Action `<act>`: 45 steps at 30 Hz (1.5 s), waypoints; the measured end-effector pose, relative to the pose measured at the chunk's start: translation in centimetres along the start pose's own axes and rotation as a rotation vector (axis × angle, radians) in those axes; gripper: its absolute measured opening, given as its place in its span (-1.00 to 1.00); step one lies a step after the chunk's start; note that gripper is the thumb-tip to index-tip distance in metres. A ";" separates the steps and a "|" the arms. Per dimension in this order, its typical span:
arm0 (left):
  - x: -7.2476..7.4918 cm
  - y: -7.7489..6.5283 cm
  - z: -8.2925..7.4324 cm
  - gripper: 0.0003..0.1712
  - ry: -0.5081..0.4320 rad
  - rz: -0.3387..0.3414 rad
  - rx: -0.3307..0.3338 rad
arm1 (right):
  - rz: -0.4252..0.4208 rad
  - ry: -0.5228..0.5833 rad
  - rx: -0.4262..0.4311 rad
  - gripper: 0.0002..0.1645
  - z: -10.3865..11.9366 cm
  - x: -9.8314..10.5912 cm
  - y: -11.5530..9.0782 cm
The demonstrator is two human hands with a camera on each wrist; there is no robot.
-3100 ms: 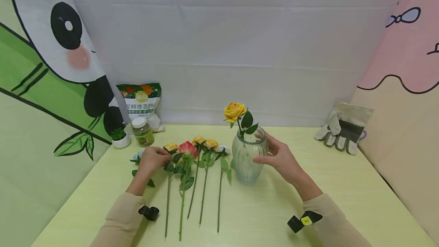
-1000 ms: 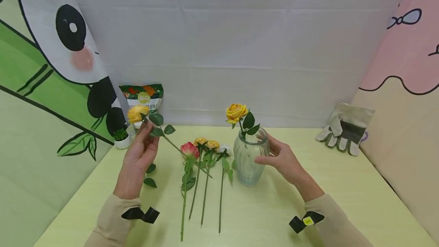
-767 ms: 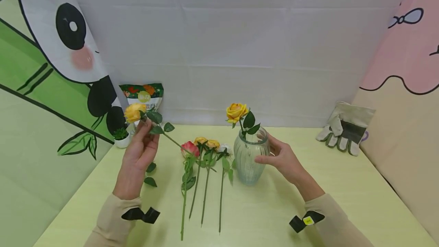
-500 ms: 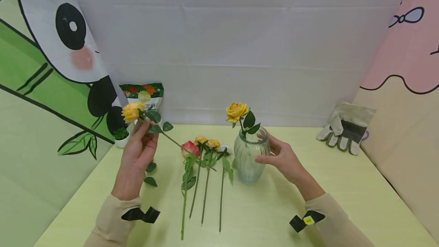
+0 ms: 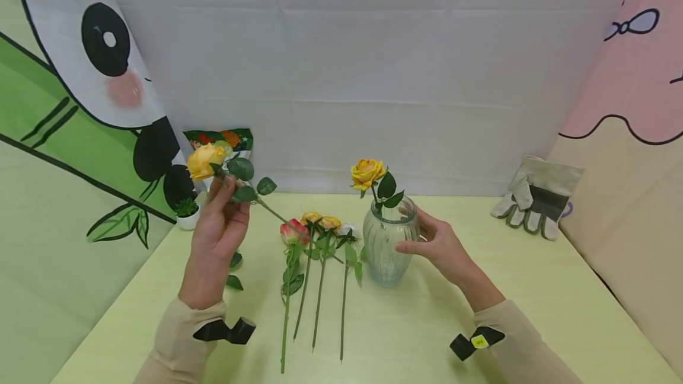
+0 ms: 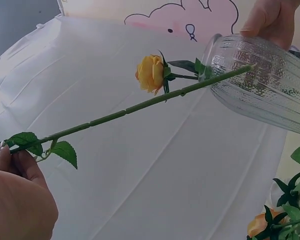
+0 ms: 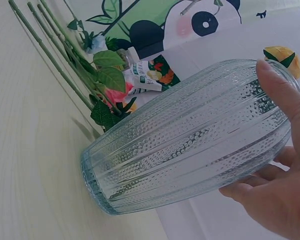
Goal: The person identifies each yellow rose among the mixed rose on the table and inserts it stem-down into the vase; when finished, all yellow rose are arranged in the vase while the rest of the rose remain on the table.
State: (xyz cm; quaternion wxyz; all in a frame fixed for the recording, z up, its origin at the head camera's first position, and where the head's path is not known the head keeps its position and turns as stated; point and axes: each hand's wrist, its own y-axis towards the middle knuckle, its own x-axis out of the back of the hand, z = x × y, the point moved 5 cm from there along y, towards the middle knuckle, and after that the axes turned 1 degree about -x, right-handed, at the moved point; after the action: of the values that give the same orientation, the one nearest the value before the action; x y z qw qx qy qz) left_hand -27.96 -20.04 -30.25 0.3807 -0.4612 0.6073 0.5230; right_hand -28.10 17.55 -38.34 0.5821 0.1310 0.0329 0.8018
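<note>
My left hand [image 5: 216,242] pinches a yellow rose [image 5: 204,162] by its stem just below the bloom, raised above the table. Its bare green stem slants down to the right, and in the left wrist view its cut end overlaps the glass vase [image 6: 270,85]. With thumb and fingers around the upper side of the ribbed vase, my right hand [image 5: 440,248] holds it upright on the table. One yellow rose [image 5: 367,174] stands in that vase. Between the hands lie a pink-red rose [image 5: 293,232], two yellow roses [image 5: 331,223] and a white flower [image 5: 349,230], stems toward me.
A printed bag [image 5: 242,138] and a small potted plant [image 5: 187,212] stand at the back left. The right wrist view shows a blue flower [image 7: 97,44] there, mostly hidden by my left hand in the head view. Work gloves [image 5: 544,194] lie back right.
My left hand has picked up the leftmost yellow rose from the table and raised it; over the last half second it rises slightly. The right hand keeps its hold on the vase.
</note>
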 end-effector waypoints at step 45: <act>-2.9 2.5 2.4 -0.83 -0.053 0.026 -0.094 | 0.005 0.015 0.001 0.10 0.2 0.0 0.1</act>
State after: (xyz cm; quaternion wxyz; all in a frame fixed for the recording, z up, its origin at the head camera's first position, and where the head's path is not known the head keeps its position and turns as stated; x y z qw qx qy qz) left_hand -29.59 -17.11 -27.16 0.3679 -0.4564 0.5779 0.5678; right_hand -28.10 17.49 -38.18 0.5799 0.1254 0.0376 0.8041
